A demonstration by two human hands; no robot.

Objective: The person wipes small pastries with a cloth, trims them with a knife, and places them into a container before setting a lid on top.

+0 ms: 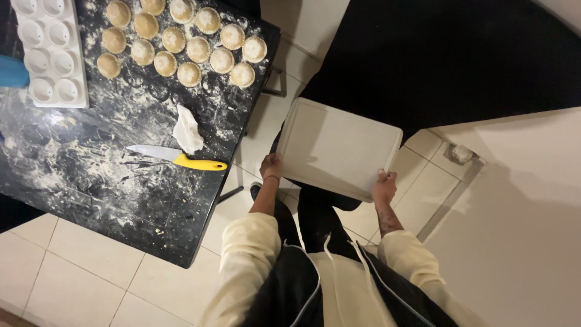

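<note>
Standing over a pale tiled floor [78, 272], the person holds a white rectangular board [339, 148] out in front of the body, well clear of the dark floured surface [91, 175] on the left. The board is the largest loose thing in view; it hangs in the air above the floor, just beside the surface's near corner and not touching it. Its long axis runs from the upper left down toward the lower right, and its flat face is turned up toward the camera, tilted a little so the far edge sits higher.

The left hand [272, 166] closes its grip on the board's left edge, fingers hidden beneath. The right hand [384, 184] clamps the lower right corner, thumb on top. Holding 2 opposite points probably keeps so wide and thin a piece level and steady.

On the surface, a white mould tray [51, 48] with round cups lies at the far left, its long side running away from the viewer. Beside it, about 16 small round pastries [184, 42] sit in loose rows, spaced apart, likely so they do not stick together. Nearer the person lies 1 knife [175, 158] with a white blade and yellow handle, the handle pointing toward the surface's edge. A crumpled white paper [187, 130] rests just above it, touching the blade end of the handle.
</note>
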